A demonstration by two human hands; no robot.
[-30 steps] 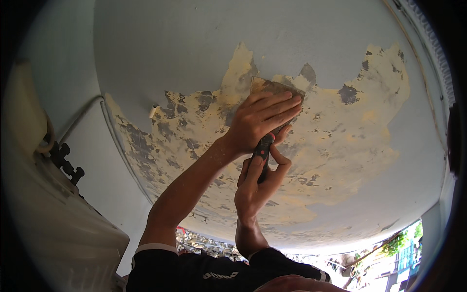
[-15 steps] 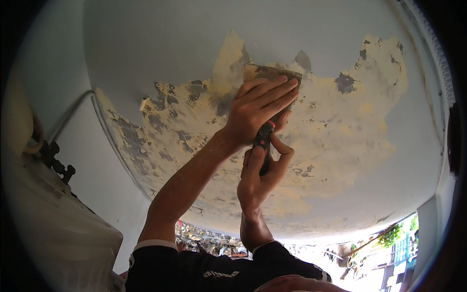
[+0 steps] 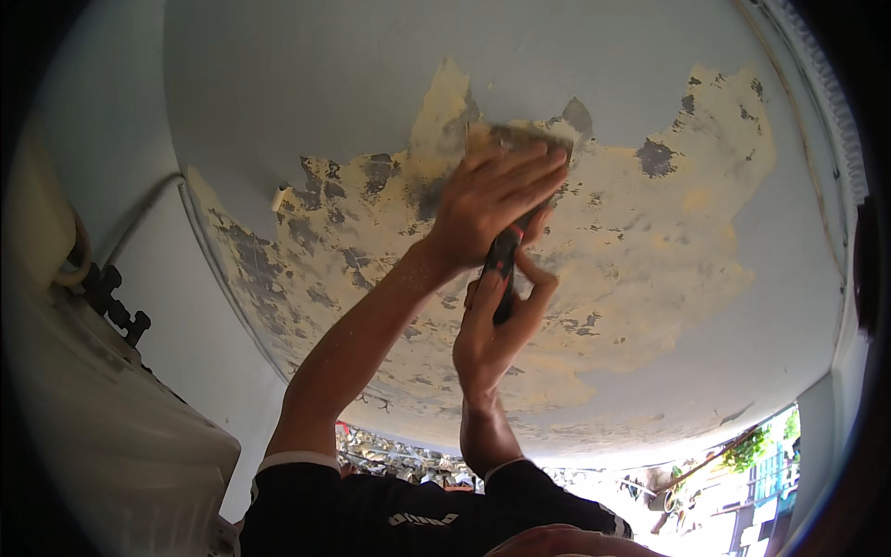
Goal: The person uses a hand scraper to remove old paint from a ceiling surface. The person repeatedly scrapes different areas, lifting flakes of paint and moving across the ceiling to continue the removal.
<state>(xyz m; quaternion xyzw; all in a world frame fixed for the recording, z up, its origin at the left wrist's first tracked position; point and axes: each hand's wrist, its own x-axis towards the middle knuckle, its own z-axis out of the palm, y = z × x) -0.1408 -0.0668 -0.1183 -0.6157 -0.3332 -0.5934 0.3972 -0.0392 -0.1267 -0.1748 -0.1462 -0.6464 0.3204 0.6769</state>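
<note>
Overhead, a wide scraper point(image 3: 502, 265) with a dark handle marked in red has its broad blade up against the patchy ceiling point(image 3: 650, 241). Around the handle, my right hand point(image 3: 501, 339) is closed. My left hand point(image 3: 497, 200) lies over the blade with its fingers stretched out flat, pressing on it near the edge. Motion smears the blade's edge and my left fingers. Yellowish and dark bare spots surround the tool, with smooth grey paint beyond them. What the blade's underside touches is hidden.
A small pale fitting point(image 3: 279, 197) sticks out of the ceiling at left. Below it, a big whitish tank point(image 3: 139, 446) with black pipe fittings point(image 3: 116, 306) stands close. Cables point(image 3: 821, 176) run along the right edge. Bright daylight and plants point(image 3: 747, 450) show at lower right.
The blade and my left fingers have become blurred, with only a slight shift of the hands on the tool. My grip on the handle is the same, and the view has shifted slightly.
</note>
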